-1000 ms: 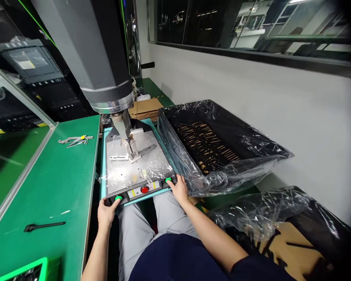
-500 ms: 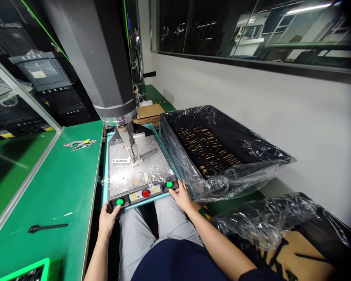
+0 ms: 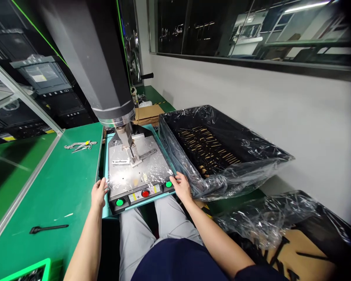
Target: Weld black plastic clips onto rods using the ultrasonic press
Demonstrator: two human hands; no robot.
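In front of me stands a bench press machine with a flat metal plate (image 3: 146, 175). A pale tool head (image 3: 131, 146) comes down onto a small fixture (image 3: 136, 160) on that plate. My left hand (image 3: 98, 193) is at the base's left side, off the left green button (image 3: 119, 202), its fingers loosely bent and holding nothing I can see. At the right front corner is my right hand (image 3: 181, 187), fingers apart, thumb close beside the right green button (image 3: 169, 184); whether it touches the button I cannot tell. A red button (image 3: 145, 193) sits between the green ones.
A plastic-lined black bin (image 3: 222, 130) with rows of dark parts is to the right. Below it lies another lined bin (image 3: 304, 249) with black parts. On the green table (image 3: 55, 187) are pliers (image 3: 81, 145), a black rod-like part (image 3: 48, 228) and a green-rimmed tray (image 3: 26, 270).
My left hand has moved away from the left green button, up and to the left. My right hand has shifted slightly upward, its thumb now beside the right button.
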